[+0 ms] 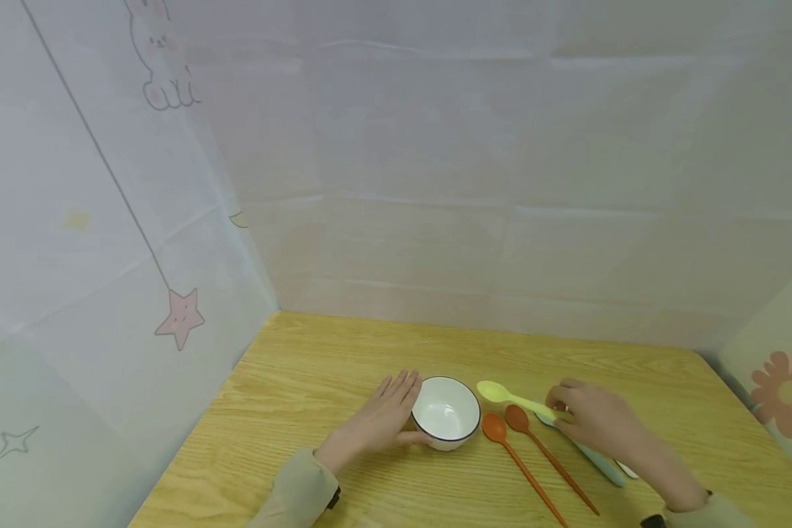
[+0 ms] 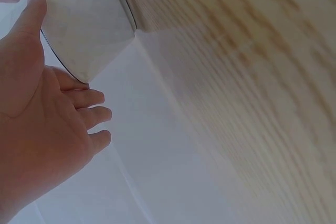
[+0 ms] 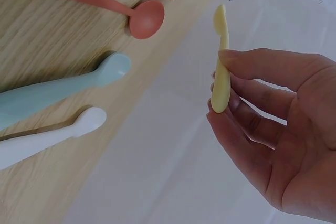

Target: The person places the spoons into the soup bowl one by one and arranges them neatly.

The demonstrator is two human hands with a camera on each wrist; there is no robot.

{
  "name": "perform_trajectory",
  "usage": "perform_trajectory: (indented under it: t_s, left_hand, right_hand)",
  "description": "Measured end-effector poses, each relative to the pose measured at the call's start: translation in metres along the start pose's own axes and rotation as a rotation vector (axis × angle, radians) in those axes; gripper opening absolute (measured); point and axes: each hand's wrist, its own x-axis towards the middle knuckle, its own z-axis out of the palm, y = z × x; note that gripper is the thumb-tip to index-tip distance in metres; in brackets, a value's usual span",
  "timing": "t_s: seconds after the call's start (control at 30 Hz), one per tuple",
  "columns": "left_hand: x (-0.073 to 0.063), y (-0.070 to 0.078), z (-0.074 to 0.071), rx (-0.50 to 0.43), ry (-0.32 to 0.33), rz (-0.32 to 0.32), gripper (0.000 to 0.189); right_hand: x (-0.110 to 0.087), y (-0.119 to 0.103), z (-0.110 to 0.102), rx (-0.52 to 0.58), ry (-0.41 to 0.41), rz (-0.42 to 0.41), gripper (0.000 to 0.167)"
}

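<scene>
A white bowl (image 1: 446, 411) with a dark rim stands on the wooden table. My left hand (image 1: 386, 416) rests against its left side, fingers extended and thumb along the front. The left wrist view shows that thumb on the bowl (image 2: 86, 19), with the fingertips by the rim. Between thumb and fingers, my right hand (image 1: 597, 418) pinches a yellow spoon (image 3: 222, 77), raised above the table with its scoop towards the bowl. Below it lie two orange spoons (image 1: 526, 477) (image 1: 561, 469), a light blue spoon (image 3: 58, 90) and a white spoon (image 3: 58, 137), the last two partly hidden by the right hand in the head view.
The wooden table (image 1: 251, 440) meets a pale cloth backdrop (image 1: 435, 183) at its back edge. More printed cloth (image 1: 72, 330) borders the left side, and a flower-printed one (image 1: 788, 392) the right.
</scene>
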Motion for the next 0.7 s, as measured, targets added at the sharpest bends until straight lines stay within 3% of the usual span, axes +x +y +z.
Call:
perform_trajectory:
  t_s: [0.7]
  left_hand:
    - [-0.001, -0.001, 0.001, -0.025, 0.001, -0.002, 0.099]
  right_hand:
    - [0.010, -0.022, -0.007, 0.011, 0.056, -0.032, 0.023]
